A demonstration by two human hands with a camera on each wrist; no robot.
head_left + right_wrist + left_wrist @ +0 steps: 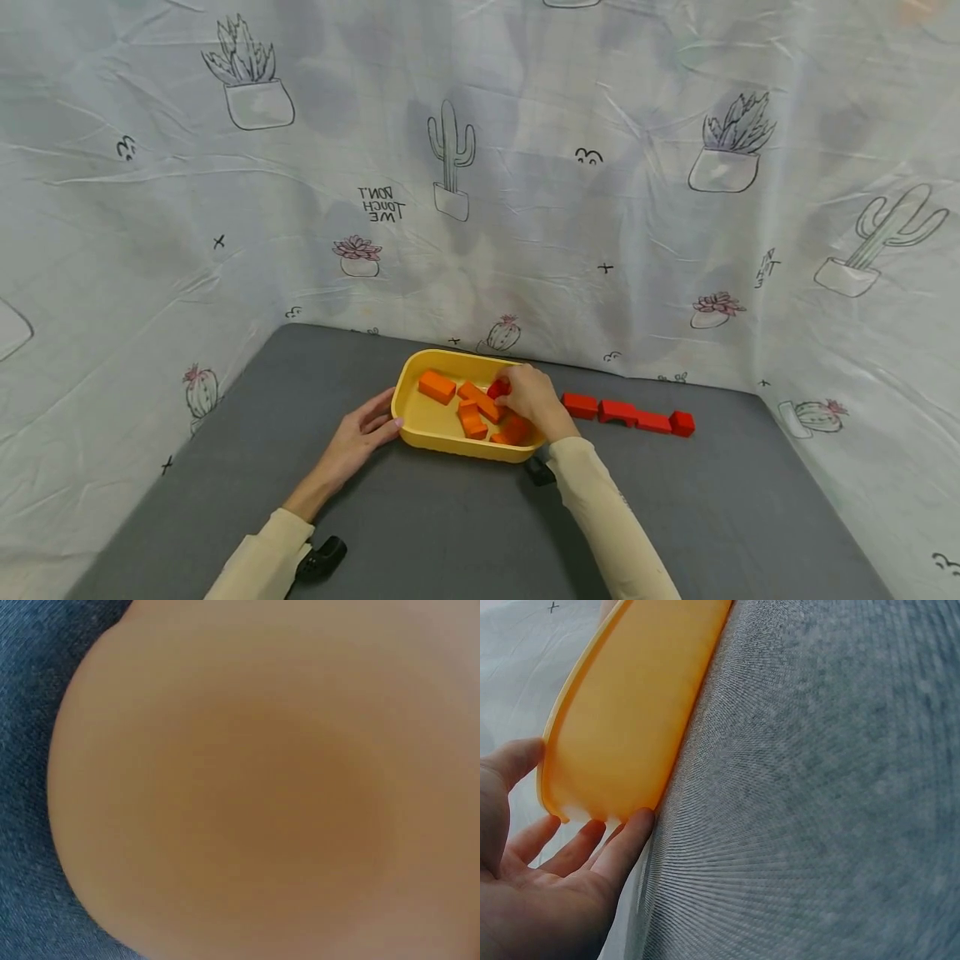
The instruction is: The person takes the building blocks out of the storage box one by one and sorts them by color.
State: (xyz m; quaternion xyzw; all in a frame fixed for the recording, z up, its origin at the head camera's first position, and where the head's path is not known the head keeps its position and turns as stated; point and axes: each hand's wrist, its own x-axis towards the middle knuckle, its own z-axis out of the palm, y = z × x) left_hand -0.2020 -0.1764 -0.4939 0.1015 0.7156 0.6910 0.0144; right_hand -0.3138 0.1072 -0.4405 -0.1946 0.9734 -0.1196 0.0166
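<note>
Pale, wrinkled cloth (525,242) hangs as walls at the back and both sides of a dark grey tabletop (435,542). Line drawings cover it — a tall potted cactus (451,158), spiky succulents (259,104), small crosses, mirror-reversed lettering (381,204) — under soft, diffuse light that shows up the creases.

I am at a grey tabletop (442,525) in a small booth, with pale, creased cloth (540,108) hung on the left, far and right sides, so I cannot tell whether a home, a lab or an office lies beyond. The potted cactus drawings (450,158) and mirrored lettering (380,204) look like household curtain print, while the black gear (322,558) at my wrist makes it look more like a makeshift recording corner.
</note>
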